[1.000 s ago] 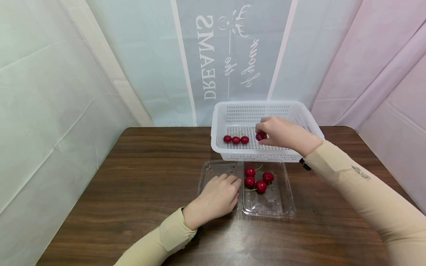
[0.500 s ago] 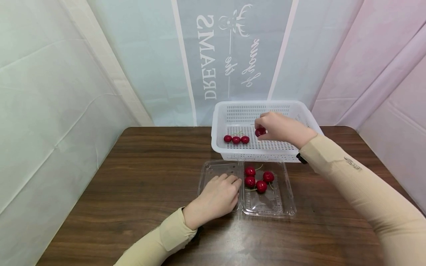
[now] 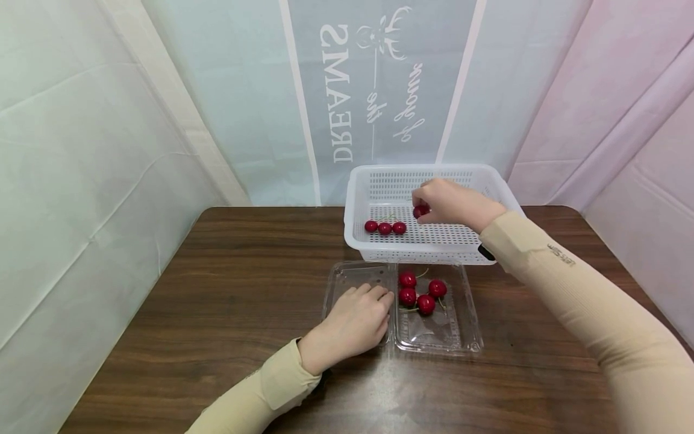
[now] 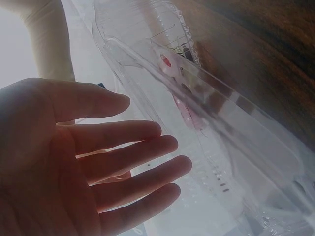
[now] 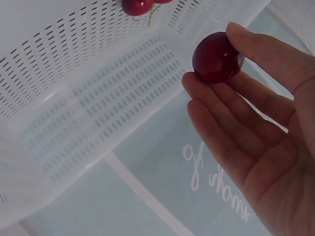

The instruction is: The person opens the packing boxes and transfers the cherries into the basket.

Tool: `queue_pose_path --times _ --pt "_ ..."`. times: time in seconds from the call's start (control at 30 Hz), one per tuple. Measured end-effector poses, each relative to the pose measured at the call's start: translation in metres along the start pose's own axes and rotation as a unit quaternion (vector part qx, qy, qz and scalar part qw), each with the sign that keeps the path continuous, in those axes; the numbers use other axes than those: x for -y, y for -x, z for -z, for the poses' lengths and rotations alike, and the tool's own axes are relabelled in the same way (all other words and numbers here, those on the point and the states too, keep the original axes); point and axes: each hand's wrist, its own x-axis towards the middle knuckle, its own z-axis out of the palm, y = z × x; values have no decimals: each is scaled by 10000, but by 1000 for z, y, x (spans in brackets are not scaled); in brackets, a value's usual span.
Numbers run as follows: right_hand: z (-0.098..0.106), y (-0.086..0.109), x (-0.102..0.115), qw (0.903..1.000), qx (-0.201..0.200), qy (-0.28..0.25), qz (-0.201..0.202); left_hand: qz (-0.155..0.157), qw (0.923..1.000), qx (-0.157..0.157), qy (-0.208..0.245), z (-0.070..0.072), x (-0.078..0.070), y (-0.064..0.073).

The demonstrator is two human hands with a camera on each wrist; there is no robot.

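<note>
Thumb and fingers of my right hand [image 3: 452, 202] pinch a dark red cherry [image 5: 214, 58], held over the inside of a white slotted plastic basket [image 3: 412, 248]. Three cherries [image 3: 384, 229] sit in a row on the basket's floor at its left end, green stems behind them. In front of the basket lies an opened clear plastic clamshell box [image 3: 434, 337]. Its right half contains several stemmed cherries [image 3: 426, 304]. My left hand [image 3: 349, 322] rests over the left half, fingertips close to the hinge; the left wrist view shows its fingers extended and holding nothing.
The dark wood-grain table [image 3: 228, 283] carries the basket near its back edge, against a pale printed curtain [image 3: 390, 90]. Light fabric [image 3: 97, 181] hangs along the left side, and pinkish fabric [image 3: 612, 120] along the right.
My right hand, with the cherry, has shifted slightly back and left over the basket. The left hand, the clamshell box and the other cherries have stayed in place.
</note>
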Motion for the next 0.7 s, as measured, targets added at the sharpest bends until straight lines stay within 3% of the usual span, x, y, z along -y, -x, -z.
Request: queue_pose_path --times 0.7 --pt "-4 -20 -14 9979 471 18 -450 -25 10000 -61 -12 -1 0 0"
